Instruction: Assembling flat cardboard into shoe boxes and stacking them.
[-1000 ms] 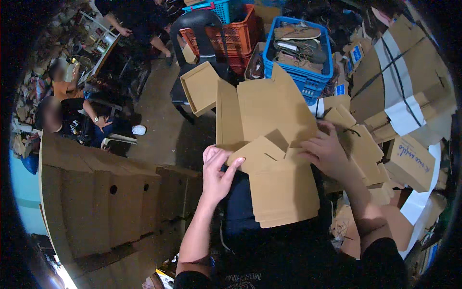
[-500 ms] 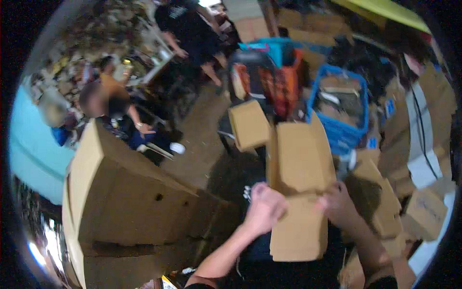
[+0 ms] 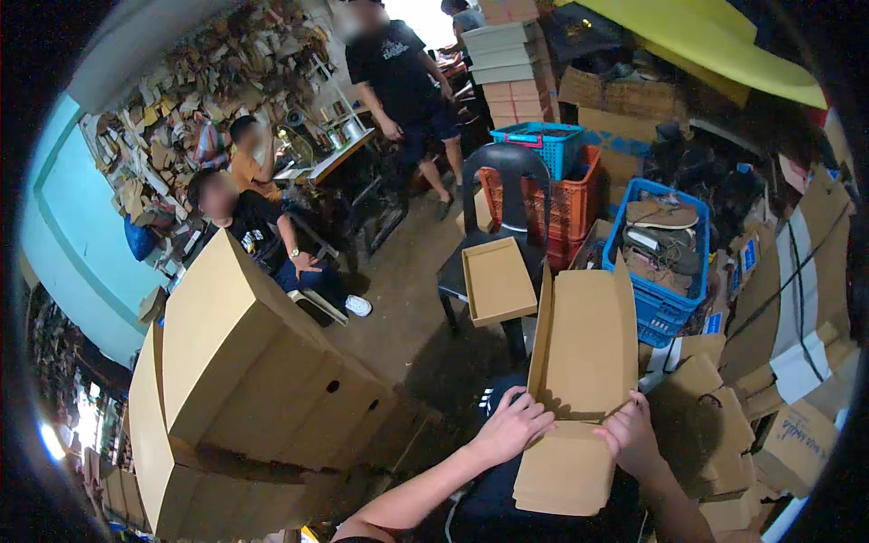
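While the left hand (image 3: 516,425), fingers curled, grips an open brown cardboard box (image 3: 584,348) at its near-left corner, the right hand (image 3: 632,436) pinches the near-right — likely bracing its sides.

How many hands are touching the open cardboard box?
2: the left hand at the left edge of the box, the right hand at its right edge.

Cardboard box (image 3: 587,339), underside hidden
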A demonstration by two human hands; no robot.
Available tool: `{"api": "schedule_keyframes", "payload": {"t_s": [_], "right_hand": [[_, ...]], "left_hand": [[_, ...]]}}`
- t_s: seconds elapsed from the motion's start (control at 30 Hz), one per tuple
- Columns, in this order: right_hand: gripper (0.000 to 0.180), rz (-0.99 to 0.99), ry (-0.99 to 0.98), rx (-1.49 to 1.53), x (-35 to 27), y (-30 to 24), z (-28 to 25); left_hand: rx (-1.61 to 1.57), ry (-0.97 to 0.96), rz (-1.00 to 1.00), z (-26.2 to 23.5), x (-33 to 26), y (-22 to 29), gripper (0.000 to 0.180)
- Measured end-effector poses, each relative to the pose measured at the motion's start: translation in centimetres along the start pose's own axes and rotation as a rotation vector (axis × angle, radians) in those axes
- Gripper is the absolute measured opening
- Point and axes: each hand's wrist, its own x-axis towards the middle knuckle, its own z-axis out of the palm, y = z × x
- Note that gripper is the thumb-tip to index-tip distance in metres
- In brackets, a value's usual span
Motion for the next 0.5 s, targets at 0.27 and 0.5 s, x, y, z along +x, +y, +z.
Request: {"api": "schedule_keyframes", "payload": {"t_s": [0.27, 0.5], "right_hand": [[0.024, 0.201, 0.053, 0.267, -0.7, -1.8, -1.8], [0.025, 0.16, -0.188, 0.138, 1.1, -1.4, -0.7]], "left_hand": [[0.007, 0.037, 0.065, -1.9, -0.4, 1.5, 0.016], [-0.123, -0.025, 0.015, -1.3, -0.8, -0.4, 0.021]]}}
